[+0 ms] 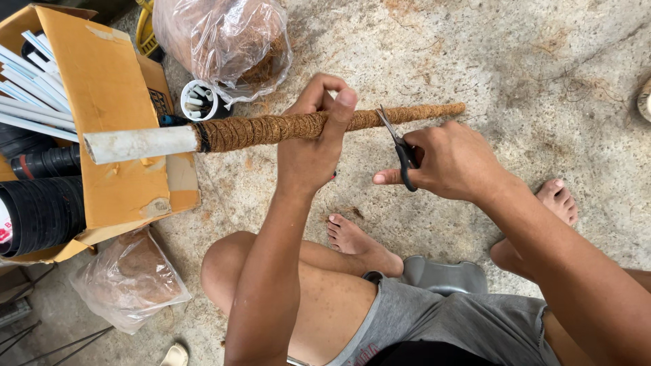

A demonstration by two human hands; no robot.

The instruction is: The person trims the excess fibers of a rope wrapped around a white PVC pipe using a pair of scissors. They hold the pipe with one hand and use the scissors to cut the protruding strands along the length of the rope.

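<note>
**Fibre-wrapped pole held level, scissors at the wrap**

Left hand (pixel 313 146), centre of frame: fingers closed around a pole (pixel 271 129) that runs level from left of centre to upper right of centre. The pole is a white pipe, bare at its left end and wound with brown fibre cord over the rest.

Right hand (pixel 451 163), right of centre: closed on the black handles of scissors (pixel 400 146). The blades point up and touch the wrapped pole just right of the left hand. Whether the blades are parted cannot be told.

Upper left: an open cardboard box (pixel 108 102) holding white pipes and black pots. Top centre: a clear bag of brown fibre (pixel 227 41). Lower left: a second bag (pixel 129 281). The ground is bare concrete (pixel 529 74).
</note>
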